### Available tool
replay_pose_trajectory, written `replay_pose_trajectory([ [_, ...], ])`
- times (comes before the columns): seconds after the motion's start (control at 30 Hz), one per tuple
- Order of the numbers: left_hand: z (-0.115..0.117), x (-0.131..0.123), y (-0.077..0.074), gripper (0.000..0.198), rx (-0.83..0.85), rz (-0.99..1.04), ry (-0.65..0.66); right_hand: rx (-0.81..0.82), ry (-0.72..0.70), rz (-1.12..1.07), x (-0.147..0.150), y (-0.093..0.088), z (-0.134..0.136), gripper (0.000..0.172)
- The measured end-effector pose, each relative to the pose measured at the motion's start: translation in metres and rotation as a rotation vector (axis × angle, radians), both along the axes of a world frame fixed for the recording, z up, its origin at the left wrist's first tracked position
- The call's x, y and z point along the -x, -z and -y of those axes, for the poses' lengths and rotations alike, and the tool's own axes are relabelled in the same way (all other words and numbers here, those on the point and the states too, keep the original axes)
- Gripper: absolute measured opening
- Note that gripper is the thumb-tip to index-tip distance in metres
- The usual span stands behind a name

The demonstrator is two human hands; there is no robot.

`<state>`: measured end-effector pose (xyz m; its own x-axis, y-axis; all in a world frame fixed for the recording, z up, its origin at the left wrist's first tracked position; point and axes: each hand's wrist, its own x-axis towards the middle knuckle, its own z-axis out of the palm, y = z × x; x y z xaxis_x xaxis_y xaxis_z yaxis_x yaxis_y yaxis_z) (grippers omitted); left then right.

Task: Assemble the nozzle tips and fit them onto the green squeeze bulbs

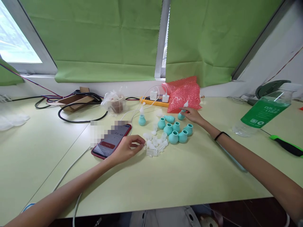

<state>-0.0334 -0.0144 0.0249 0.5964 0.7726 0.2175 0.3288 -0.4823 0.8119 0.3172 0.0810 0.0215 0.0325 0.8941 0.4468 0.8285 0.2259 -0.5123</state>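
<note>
Far L of the tabletop (35, 151), a white plastic sheet (11, 119) lies at the edge. Next comes a cardboard box (75, 102) w/ black cables (80, 119) looped beside and in front of it. R of that sits a tape roll in a clear bag (115, 104).

Nearer the person, a phone (111, 142) in a red case lies flat, screen up, w/ a white cord running off its far end. The L hand (126, 148) rests just R of the phone, fingers curled. Its tips are pinched at the L edge of a pile of clear tips (155, 143). It touches the pile, but can't tell if the grip is closed on one.

Behind the pile stands one standing bulb (142, 119), teal, upright, clear tip fitted, apart from the rest. Further back by the wall is an orange power strip (151, 101) w/ white chargers plugged in.

R of the pile is a cluster of teal bulbs (176, 130), mouths up, packed close together. One more lies on its side just behind them.

The R hand (193, 115) is stretched out beyond the cluster. Its grip is closed on a held bulb (181, 116) w/ a white tip, low at the tabletop, right in front of pink bubble wrap (184, 93). There is a black band (220, 135) on the R wrist.

Far R, a clear bottle (265, 110) w/ a green label lies tilted. A green-handled tool (287, 145) lies near it.
</note>
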Motion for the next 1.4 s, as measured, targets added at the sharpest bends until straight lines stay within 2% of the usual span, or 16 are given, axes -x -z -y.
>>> replay_pose_trajectory([
  [0.1,0.002,0.0,0.001,0.015,-0.028,0.033,-0.1,-0.139,0.113,-0.041,0.005,-0.009,0.006,0.035],
  [0.17,0.004,-0.002,0.002,0.014,-0.087,0.035,-0.157,-0.31,0.187,-0.086,0.013,-0.023,0.016,0.038],
  [0.2,0.005,-0.003,0.003,0.014,-0.122,0.035,-0.173,-0.488,0.214,-0.131,0.02,-0.032,0.024,0.035],
  [0.27,0.007,-0.005,0.004,0.012,-0.187,0.046,-0.18,-0.619,0.21,-0.137,0.039,-0.046,0.048,0.033],
  [0.3,0.008,-0.006,0.003,0.012,-0.211,0.056,-0.171,-0.7,0.165,-0.116,0.051,-0.05,0.062,0.03],
  [0.37,0.011,-0.006,0.002,0.011,-0.245,0.083,-0.146,-0.743,-0.01,-0.002,0.079,-0.05,0.095,0.027],
  [0.47,0.015,-0.002,0.001,0.013,-0.287,0.13,-0.072,-0.666,-0.463,0.335,0.121,-0.032,0.138,0.03],
  [0.53,0.018,0.001,0.001,0.016,-0.331,0.159,0.036,-0.576,-0.665,0.549,0.142,-0.016,0.157,0.029],
  [0.63,0.025,0.003,0.003,0.022,-0.417,0.171,0.226,-0.448,-0.797,0.598,0.156,0.001,0.168,0.03],
  [0.7,0.029,0.001,0.005,0.023,-0.424,0.132,0.29,-0.403,-0.828,0.554,0.158,0.006,0.168,0.031],
  [0.77,0.033,-0.002,0.005,0.024,-0.347,0.061,0.287,-0.387,-0.85,0.501,0.158,0.01,0.167,0.029],
  [0.83,0.035,-0.005,0.005,0.031,-0.195,-0.006,0.245,-0.359,-0.855,0.401,0.158,0.013,0.166,0.032],
  [0.97,0.032,-0.01,0.004,0.042,0.251,0.014,0.167,-0.235,-0.741,0.096,0.16,0.016,0.168,0.043],
  [1.07,0.025,-0.012,0.006,0.045,0.529,0.087,0.148,-0.221,-0.701,0.052,0.161,0.017,0.169,0.041],
  [1.3,0.009,-0.009,0.013,0.044,0.842,0.29,0.242,-0.271,-0.71,0.07,0.16,0.018,0.166,0.037],
  [1.4,0.004,-0.009,0.012,0.048,0.897,0.365,0.183,-0.319,-0.796,0.136,0.159,0.019,0.165,0.034],
])
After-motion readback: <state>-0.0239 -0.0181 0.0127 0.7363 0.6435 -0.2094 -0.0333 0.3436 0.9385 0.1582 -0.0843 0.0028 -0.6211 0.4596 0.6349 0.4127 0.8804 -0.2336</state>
